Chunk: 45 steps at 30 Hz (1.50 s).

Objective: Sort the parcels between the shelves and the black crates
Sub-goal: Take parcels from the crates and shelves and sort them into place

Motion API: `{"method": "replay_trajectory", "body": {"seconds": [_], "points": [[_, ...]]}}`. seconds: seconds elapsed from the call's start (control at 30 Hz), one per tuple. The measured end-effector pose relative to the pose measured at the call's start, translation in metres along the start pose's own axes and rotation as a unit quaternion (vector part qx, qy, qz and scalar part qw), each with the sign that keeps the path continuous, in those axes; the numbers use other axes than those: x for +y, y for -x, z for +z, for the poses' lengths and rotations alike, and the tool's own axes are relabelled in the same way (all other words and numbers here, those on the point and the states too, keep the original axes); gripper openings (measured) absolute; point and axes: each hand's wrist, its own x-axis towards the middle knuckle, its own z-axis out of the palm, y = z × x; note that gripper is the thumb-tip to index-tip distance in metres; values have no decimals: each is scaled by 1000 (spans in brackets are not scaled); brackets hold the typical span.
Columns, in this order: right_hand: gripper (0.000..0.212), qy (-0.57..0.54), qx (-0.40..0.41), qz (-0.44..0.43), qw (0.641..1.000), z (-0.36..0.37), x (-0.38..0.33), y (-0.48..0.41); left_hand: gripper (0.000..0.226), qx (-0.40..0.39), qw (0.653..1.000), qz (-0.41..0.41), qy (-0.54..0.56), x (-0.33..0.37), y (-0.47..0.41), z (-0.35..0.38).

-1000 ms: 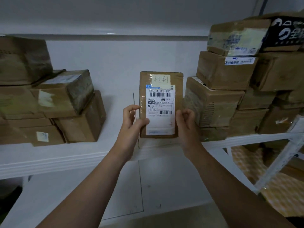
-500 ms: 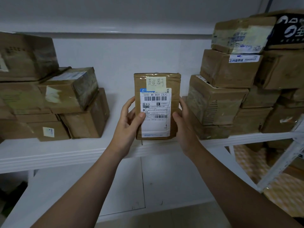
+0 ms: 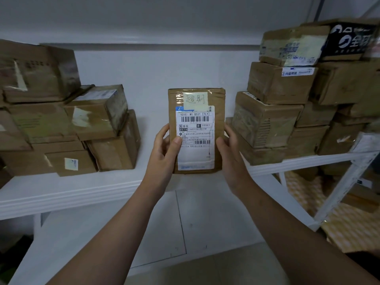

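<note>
Flat brown parcel held upright, label side facing the camera, in the gap between the two box stacks on the white shelf. Bottom edge down near the shelf's front lip; can't tell whether touching it or just clear.

Left hand gripping the parcel's left edge: thumb across the front, over the left margin of the shipping label, fingers curled round behind. Right hand gripping the right edge at about the same height, thumb at the front edge, fingers mostly hidden behind the cardboard. Both forearms reaching up from the bottom of the view.

White label with barcodes covering most of the parcel's face; pale yellow note with handwritten characters stuck above it, overlapping the label's top.

Left stack: taped brown cartons, several high, piled unevenly. Right stack: taller, more cartons, topped by a black printed box at the upper right corner. Parcel touching neither stack.

White wall behind. Lower white panel under the shelf. Yellow patterned sheet at lower right, behind a white diagonal brace.
</note>
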Motion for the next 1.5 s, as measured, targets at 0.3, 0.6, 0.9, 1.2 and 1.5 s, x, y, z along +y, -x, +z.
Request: {"method": "replay_trajectory", "body": {"seconds": [0.3, 0.6, 0.9, 1.2, 1.5], "points": [[29, -15, 79, 43, 996, 30, -11, 58, 69, -99, 995, -7, -29, 20, 40, -29], [33, 55, 221, 129, 965, -11, -9, 167, 72, -188, 978, -94, -15, -13, 109, 17], [33, 92, 357, 213, 905, -133, -32, 279, 64, -323, 924, -203, 23, -55, 187, 158], [25, 124, 454, 299, 830, -291, -33, 420, 51, -492, 834, -248, 1, -105, 293, 343], [51, 174, 515, 398, 739, -406, -6, 514, 46, -562, 774, -271, -108, -176, 381, 472]]}}
